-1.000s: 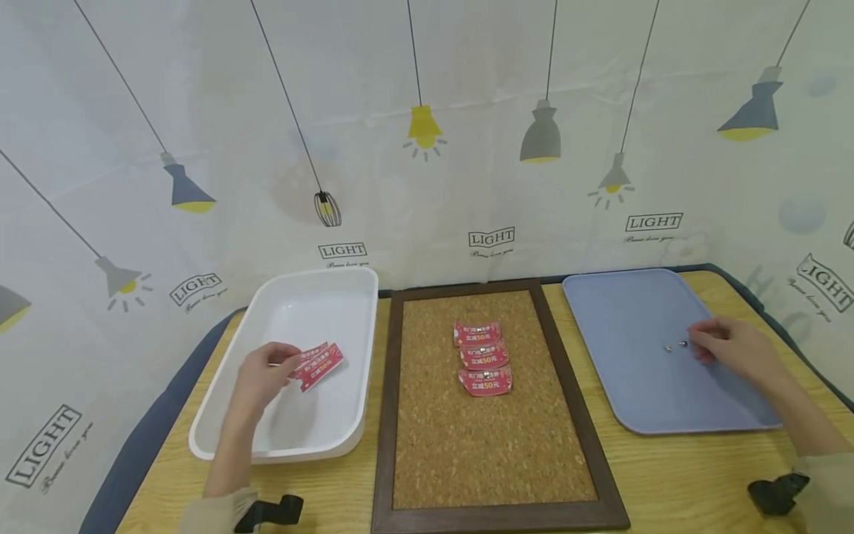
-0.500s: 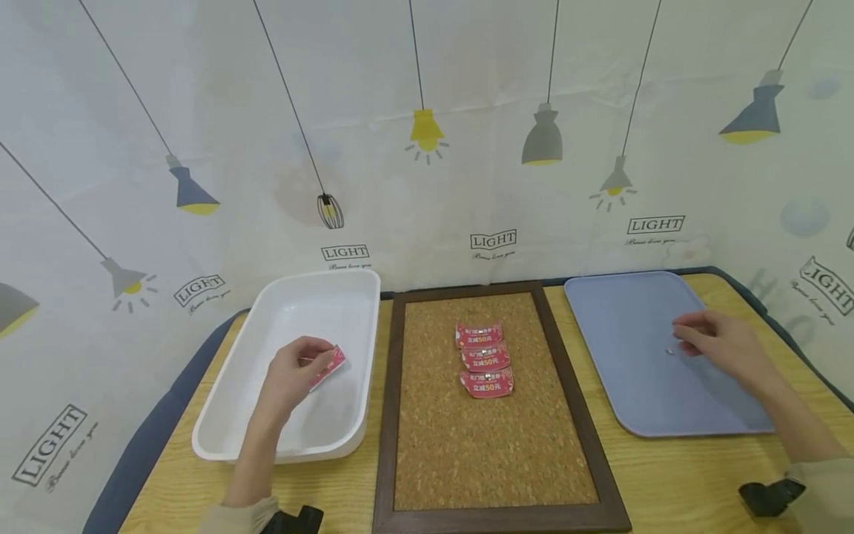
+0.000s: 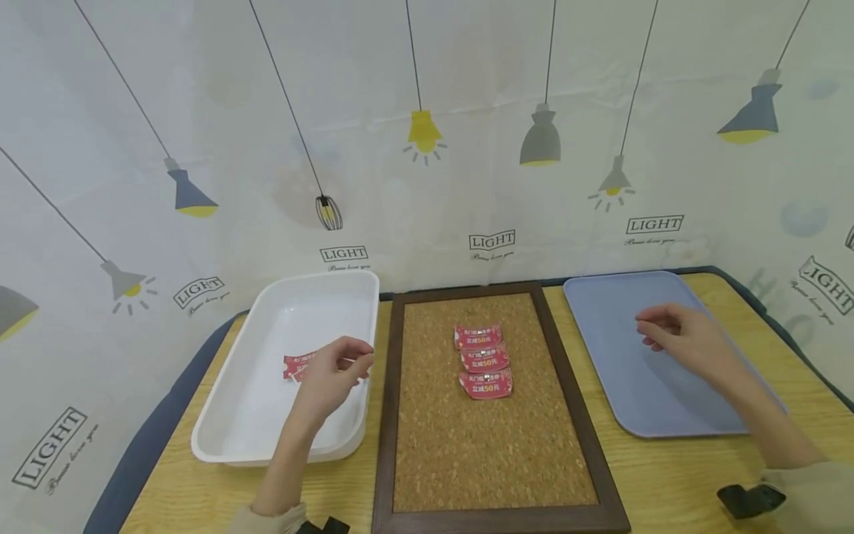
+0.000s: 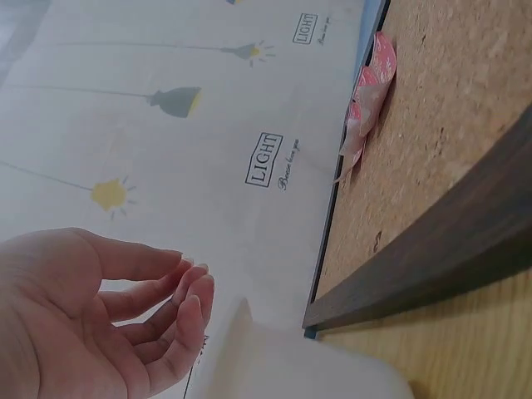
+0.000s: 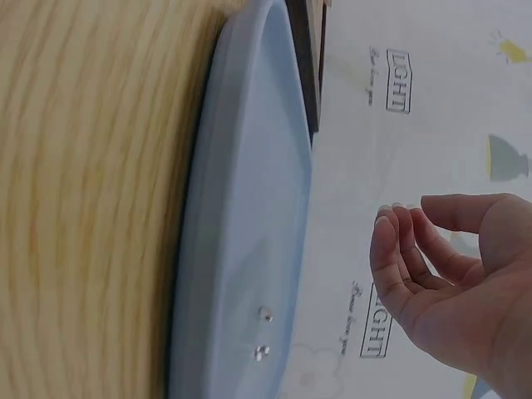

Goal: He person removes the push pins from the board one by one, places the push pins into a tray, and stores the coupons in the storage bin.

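My left hand [image 3: 327, 378] hangs over the right side of the white tray [image 3: 313, 293], thumb and fingertips drawn together. Red coupons [image 3: 293, 366] lie behind it, partly covered. A sliver of red shows below the thumb, but no coupon is visible at the fingers in the left wrist view; whether one is held is unclear. My right hand [image 3: 687, 345] hovers above the blue tray [image 3: 610, 308] with fingers bent and thumb close to them. Anything pinched there is too small to tell. Two small shiny pins [image 5: 264, 314] rest on that tray.
Between the trays lies a framed cork board [image 3: 494, 452]. On it, three red coupons [image 3: 483, 360] are pinned in a column, edges curling. The wooden table [image 3: 680, 475] backs onto a wall [image 3: 373, 170] covered with a lamp print.
My left hand has moved right across the white tray, uncovering coupons on its left. The right hand has moved left over the blue tray, away from where the pins were seen.
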Action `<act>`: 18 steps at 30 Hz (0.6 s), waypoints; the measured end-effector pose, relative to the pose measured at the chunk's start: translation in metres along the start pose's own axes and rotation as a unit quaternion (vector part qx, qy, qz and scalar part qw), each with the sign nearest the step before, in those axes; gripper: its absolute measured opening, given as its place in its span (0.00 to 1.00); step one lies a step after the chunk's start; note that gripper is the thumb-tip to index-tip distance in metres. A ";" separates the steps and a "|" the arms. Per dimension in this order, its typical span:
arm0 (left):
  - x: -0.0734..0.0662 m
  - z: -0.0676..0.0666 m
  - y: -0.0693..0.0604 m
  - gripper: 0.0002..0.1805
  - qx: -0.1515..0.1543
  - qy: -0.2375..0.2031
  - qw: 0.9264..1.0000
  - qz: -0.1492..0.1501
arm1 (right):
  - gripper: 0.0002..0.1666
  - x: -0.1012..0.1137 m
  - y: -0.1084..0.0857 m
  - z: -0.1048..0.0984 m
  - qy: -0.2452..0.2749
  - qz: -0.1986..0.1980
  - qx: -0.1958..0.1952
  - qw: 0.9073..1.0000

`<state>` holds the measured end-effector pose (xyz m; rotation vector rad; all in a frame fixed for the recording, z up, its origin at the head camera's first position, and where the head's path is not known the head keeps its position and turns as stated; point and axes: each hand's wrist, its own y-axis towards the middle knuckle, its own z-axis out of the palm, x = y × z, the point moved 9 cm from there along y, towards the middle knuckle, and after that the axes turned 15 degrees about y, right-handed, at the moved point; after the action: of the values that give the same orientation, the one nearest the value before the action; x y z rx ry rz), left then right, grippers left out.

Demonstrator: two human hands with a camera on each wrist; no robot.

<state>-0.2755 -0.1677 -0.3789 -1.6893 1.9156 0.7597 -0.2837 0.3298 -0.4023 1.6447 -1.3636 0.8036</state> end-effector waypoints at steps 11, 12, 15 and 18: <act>-0.025 0.041 -0.005 0.06 0.049 -0.040 0.998 0.022 | 0.13 0.039 0.005 0.044 0.020 -0.033 0.042 0.998; -0.027 0.045 -0.005 0.07 0.053 -0.046 0.997 0.025 | 0.13 0.041 0.005 0.048 0.020 -0.033 0.046 0.998; -0.033 0.056 -0.005 0.07 0.061 -0.050 0.996 0.038 | 0.13 0.047 0.008 0.062 0.032 -0.031 0.062 0.997; -0.037 0.066 -0.004 0.07 0.068 -0.044 0.995 0.052 | 0.14 0.053 0.009 0.075 0.041 -0.032 0.076 0.996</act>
<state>-0.2676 -0.0962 -0.4035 -1.4622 1.9595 0.7133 -0.2845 0.2388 -0.3880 1.7435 -1.2118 0.9454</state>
